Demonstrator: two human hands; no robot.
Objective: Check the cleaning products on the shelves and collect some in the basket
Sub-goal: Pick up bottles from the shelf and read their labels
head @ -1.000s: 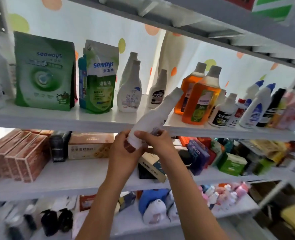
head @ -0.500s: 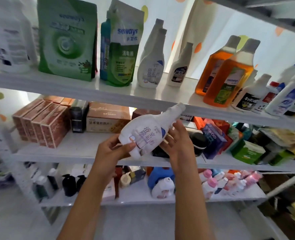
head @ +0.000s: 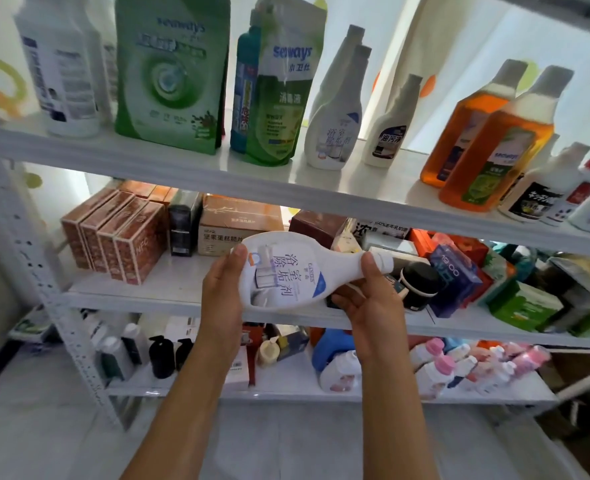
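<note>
Blurred pink-capped bottles (head: 473, 367) on the lowest shelf, their labels unreadable.

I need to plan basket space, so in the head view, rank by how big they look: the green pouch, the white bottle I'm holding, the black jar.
1. Green pouch, largest.
2. White bottle, though it is nearer the camera, so unsure.
3. Black jar, smallest.

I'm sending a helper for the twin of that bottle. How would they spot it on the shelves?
Look at the top shelf, between the green pouch and the orange bottles. The front white bottle there has the same long neck and blue-cornered label as the bottle in the hands; the white one to its right has a dark label.
</note>
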